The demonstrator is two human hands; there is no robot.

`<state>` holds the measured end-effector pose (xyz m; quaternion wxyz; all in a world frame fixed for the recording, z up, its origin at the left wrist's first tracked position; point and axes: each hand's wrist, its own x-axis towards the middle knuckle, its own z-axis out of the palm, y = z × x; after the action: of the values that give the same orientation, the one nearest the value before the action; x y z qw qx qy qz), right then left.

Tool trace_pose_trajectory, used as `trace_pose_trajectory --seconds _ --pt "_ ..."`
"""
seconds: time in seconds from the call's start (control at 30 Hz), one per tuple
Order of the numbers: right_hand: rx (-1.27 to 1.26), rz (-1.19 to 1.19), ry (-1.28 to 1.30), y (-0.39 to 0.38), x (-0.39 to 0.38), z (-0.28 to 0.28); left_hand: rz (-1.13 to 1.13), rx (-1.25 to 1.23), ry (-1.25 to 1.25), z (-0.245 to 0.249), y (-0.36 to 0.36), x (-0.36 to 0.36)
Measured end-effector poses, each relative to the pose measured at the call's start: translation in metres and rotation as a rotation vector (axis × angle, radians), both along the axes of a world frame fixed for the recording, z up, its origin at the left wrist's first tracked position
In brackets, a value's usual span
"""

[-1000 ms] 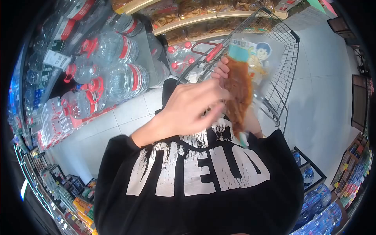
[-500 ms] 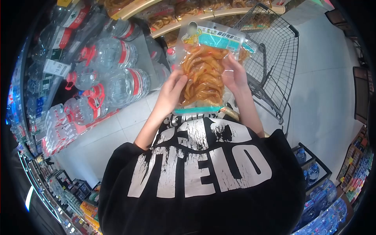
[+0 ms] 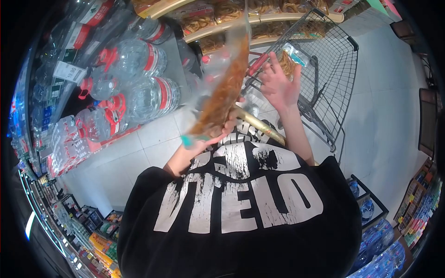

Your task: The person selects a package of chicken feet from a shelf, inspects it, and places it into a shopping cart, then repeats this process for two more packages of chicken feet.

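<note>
A clear plastic packet of brown, sauced food [image 3: 225, 90] is tilted nearly edge-on in front of me, blurred by motion. My left hand [image 3: 221, 129] grips it low down, with fingers curled round its near side. Apart from it on the right, my right hand [image 3: 282, 85] is raised with fingers spread and holds nothing. Just behind that hand, a similar packet with a teal label [image 3: 292, 60] shows in the wire shopping cart [image 3: 340, 55]. A gold, tube-like thing [image 3: 262, 125] lies slantwise near my shirt; what it is I cannot make out.
Large water bottles with red caps [image 3: 153, 99] stand on the left beside a price tag [image 3: 69, 72]. Shelves of similar packets [image 3: 199, 21] curve across the back. Blue-wrapped bottle packs [image 3: 380, 245] sit at lower right. Pale tiled floor [image 3: 371, 125] runs along the right.
The packet has turned from facing me to nearly edge-on, moving slightly left. My right hand has let go of it and opened; my left hand has shifted lower and keeps hold.
</note>
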<state>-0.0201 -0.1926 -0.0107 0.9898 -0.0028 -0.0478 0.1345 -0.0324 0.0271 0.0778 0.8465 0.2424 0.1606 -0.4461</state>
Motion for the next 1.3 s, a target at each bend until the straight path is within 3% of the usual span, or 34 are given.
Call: trace_pose_trajectory --seconds 0.03,0.07,0.17,0.23,0.3,0.33,0.4,0.47,0.53,0.7,1.3 --pt "0.003 0.004 -0.002 0.001 0.001 0.0 -0.143 -0.381 -0.046 -0.001 0.004 -0.003" --pt "0.008 -0.002 0.001 0.001 0.001 -0.001 -0.135 -0.196 -0.055 -0.003 0.002 -0.011" --pt "0.03 -0.014 0.034 0.002 0.003 -0.013 -0.302 -0.28 -0.018 0.002 -0.003 -0.004" --pt "0.049 -0.025 0.063 0.008 0.006 0.002 -0.301 -0.41 0.043 -0.005 -0.006 -0.009" --pt "-0.254 -0.228 0.31 0.01 0.003 0.019 -0.441 -0.795 0.115 -0.017 -0.015 -0.011" --pt "-0.253 -0.232 0.308 0.009 0.003 0.018 -0.511 -0.889 0.182 -0.019 -0.018 -0.01" --pt "-0.325 -0.374 0.273 0.007 0.004 0.011 -0.521 -0.893 0.216 -0.027 -0.02 -0.015" --pt "-0.257 -0.355 0.31 -0.003 0.006 -0.05 -0.527 -0.899 0.25 -0.034 -0.025 -0.022" --pt "-0.191 -0.341 0.342 -0.007 0.006 -0.071 -0.562 -1.181 0.404 -0.038 -0.033 -0.025" --pt "-0.242 -0.189 0.292 0.004 -0.007 -0.071 -0.606 -1.089 0.348 -0.04 -0.031 -0.023" --pt "-0.184 -0.236 0.377 0.005 -0.001 -0.066 -0.631 -0.943 0.323 -0.039 -0.024 -0.017"
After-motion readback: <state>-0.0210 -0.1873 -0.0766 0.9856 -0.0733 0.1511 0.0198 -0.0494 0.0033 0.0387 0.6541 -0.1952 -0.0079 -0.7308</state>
